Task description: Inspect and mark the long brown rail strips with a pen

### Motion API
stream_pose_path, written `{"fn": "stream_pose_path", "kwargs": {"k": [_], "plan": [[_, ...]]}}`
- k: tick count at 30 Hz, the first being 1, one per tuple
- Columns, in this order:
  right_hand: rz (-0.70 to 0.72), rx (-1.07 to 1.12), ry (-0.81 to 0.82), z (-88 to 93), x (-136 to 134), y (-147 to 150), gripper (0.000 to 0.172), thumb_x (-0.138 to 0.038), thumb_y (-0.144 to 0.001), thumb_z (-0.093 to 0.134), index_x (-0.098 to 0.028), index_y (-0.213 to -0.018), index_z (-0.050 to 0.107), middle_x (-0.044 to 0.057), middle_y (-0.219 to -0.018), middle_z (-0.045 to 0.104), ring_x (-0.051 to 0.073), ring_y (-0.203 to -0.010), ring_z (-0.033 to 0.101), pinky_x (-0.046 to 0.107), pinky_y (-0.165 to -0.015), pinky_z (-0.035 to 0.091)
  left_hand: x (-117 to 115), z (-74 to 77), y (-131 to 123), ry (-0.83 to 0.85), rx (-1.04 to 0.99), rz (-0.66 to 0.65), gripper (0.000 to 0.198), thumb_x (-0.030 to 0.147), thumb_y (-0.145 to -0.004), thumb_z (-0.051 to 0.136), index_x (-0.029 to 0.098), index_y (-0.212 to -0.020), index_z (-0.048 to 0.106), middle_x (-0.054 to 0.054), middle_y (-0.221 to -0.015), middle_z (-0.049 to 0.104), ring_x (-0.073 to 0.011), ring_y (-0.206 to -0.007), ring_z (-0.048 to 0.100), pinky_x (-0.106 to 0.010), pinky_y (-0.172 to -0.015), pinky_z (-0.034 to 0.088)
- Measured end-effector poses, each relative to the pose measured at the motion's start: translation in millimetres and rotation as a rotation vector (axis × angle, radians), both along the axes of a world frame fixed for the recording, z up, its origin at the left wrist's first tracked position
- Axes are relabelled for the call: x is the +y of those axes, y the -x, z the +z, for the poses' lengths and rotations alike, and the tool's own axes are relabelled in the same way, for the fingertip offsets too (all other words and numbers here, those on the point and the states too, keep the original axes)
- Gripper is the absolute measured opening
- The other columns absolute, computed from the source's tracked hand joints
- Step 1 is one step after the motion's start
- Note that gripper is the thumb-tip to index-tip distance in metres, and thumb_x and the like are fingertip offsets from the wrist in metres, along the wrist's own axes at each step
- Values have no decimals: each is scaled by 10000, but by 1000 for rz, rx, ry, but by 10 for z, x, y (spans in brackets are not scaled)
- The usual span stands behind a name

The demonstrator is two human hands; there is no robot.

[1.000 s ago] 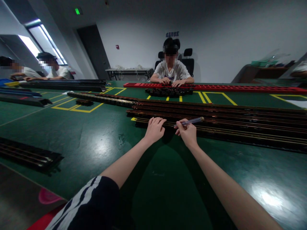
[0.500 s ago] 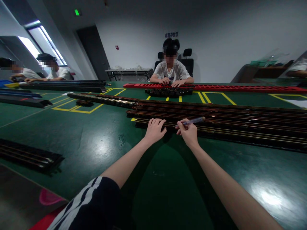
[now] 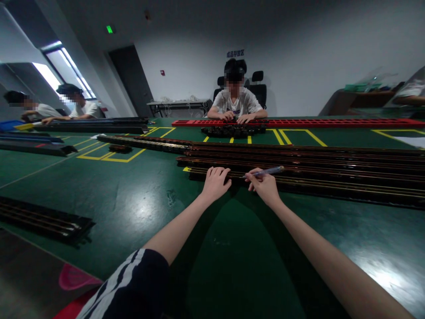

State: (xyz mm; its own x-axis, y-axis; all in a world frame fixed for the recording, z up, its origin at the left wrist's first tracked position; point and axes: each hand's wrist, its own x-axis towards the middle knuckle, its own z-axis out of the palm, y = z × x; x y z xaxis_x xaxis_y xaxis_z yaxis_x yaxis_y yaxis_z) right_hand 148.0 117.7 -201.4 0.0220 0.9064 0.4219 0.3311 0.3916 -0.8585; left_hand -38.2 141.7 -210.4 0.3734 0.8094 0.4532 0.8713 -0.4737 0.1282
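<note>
While the right grip [image 3: 265, 186] pinches a slim, translucent pen-shaped tool [image 3: 270, 171] whose tip points left, the left grip [image 3: 215, 184] rests, fingers loosely spread, on the nearest of the long, dark, brass-toned strips [image 3: 332, 168], which lie beneath and beyond both grips on the glossy green desk [image 3: 133, 186]. Should the left grip press too lightly, the nearest strip could shift and the tip skid toward that grip. Against the earlier frame, the glowing green sign [image 3: 110, 29] sits lower, probably from a head tilt; both grips hold nearly the same places.
</note>
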Motion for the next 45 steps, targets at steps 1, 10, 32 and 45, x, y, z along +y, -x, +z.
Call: {"fn": "stream_pose_path", "kwargs": {"k": [1, 10, 32, 45], "plan": [[-4, -9, -5, -3, 0, -4, 474, -650, -762, 568, -176, -755, 589, 50, -657, 675, 141, -428, 604, 234, -389, 455, -1, 3, -2, 3, 2, 0, 366, 320, -915, 456, 187, -1246, 537, -85, -1213, 611, -224, -1186, 515, -455, -1110, 292], [-108, -129, -70, -1, -35, -9, 443, -609, -810, 537, -189, -673, 577, 31, -560, 652, 139, -383, 573, 248, -434, 460, -8, 16, -17, 7, 18, 12, 369, 305, -910, 457, 178, -1247, 537, -92, -1213, 609, -231, -1192, 507, -447, -1108, 286], [-145, -122, -70, 27, -84, -22, 468, -652, -812, 491, -218, -644, 535, 36, -550, 638, 168, -422, 590, 276, -478, 478, 12, -30, -16, -36, 18, 3, 364, 298, -911, 438, 179, -1236, 551, -92, -1189, 617, -242, -1168, 519, -456, -1094, 303], [-99, -62, -15, -18, -48, -55, 463, -646, -792, 537, -200, -668, 551, 44, -587, 659, 148, -408, 584, 258, -441, 486, 6, -16, -20, -36, 18, 7, 348, 296, -901, 458, 209, -1223, 556, -82, -1183, 618, -244, -1161, 521, -457, -1081, 314]]}}
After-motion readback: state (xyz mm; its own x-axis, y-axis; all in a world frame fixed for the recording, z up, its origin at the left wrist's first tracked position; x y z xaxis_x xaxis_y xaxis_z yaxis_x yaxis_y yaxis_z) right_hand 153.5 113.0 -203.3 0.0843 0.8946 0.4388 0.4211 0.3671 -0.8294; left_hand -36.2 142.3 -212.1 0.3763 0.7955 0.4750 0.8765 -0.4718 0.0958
